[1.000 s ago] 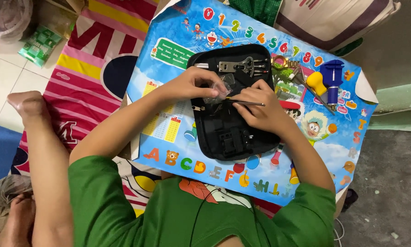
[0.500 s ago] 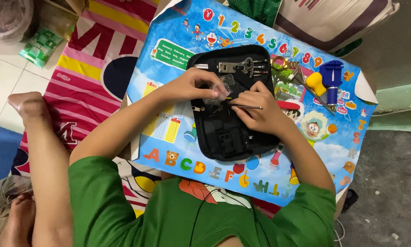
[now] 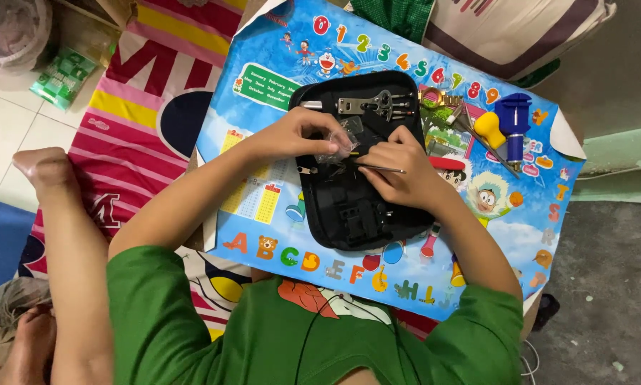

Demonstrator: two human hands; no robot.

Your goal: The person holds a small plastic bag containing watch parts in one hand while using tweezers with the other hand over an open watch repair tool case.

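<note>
On the counter (image 3: 263, 228), whose top carries a bright blue children's chart of numbers, letters and cartoon figures, lies an open black tool case (image 3: 356, 214) with moulded compartments. Both hands work over the middle of the case. The left hand (image 3: 299, 135) reaches in from the left, its grip pinched on a small clear plastic bag (image 3: 338, 146) held just above the case's interior. The right hand (image 3: 399, 171) sits just beside it, almost touching, fingers pressed together around a thin metal tool (image 3: 384, 169) that lies roughly level and points right. What the bag contains is too small to tell.

In the upper part of the case rest silver metal tools (image 3: 374, 105), side by side. To the right of the case, on the chart, stand a yellow-handled tool (image 3: 489, 128) and a blue device (image 3: 514, 121), close together, with gold-coloured pieces (image 3: 438, 96) near the case's top right corner.

The person wears a green shirt (image 3: 263, 335). Left of the counter, a striped pink and yellow mat (image 3: 131, 114) covers the floor, and a bare foot (image 3: 46, 167) rests on its edge. A green packet (image 3: 62, 75) lies on the tiles at upper left.
</note>
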